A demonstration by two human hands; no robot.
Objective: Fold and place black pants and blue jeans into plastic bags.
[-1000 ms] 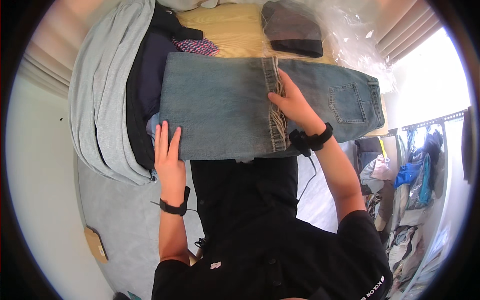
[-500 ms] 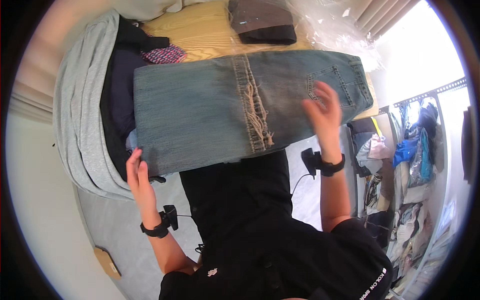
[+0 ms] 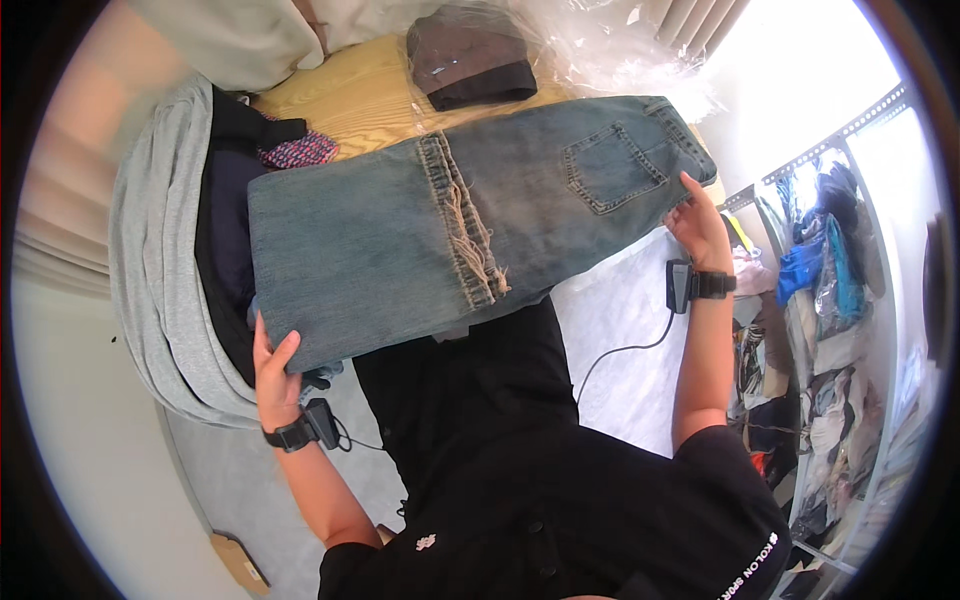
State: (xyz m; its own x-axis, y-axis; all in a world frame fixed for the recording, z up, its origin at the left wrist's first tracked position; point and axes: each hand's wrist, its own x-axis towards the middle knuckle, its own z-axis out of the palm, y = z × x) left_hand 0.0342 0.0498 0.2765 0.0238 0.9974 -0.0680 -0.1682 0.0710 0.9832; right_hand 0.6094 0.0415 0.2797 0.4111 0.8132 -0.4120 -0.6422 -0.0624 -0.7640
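Note:
A pair of faded blue jeans (image 3: 350, 225), folded lengthwise, lies stretched from left to right before me, with a back pocket showing near the waistband and a frayed tan band across the legs. My left hand (image 3: 277, 375) grips the near corner at the hem, thumb over the denim and the other fingers partly hidden beside and beneath it. At the waistband end, my right hand (image 3: 702, 232) pinches the near corner between thumb and fingers. Each wrist wears a black strap with a small device.
Dark clothes and a patterned cloth (image 3: 300, 150) fill a grey fabric-draped holder (image 3: 150, 250) on the left. A brown folded garment (image 3: 465, 55) lies on the wooden table (image 3: 350, 95), beside clear plastic wrap (image 3: 590, 45). Shelving (image 3: 870, 210) with bagged clothes stands at right.
My right hand has come down and right from above the back pocket and now grips the waistband corner. My left hand has closed on the hem, and the jeans have shifted and tilted.

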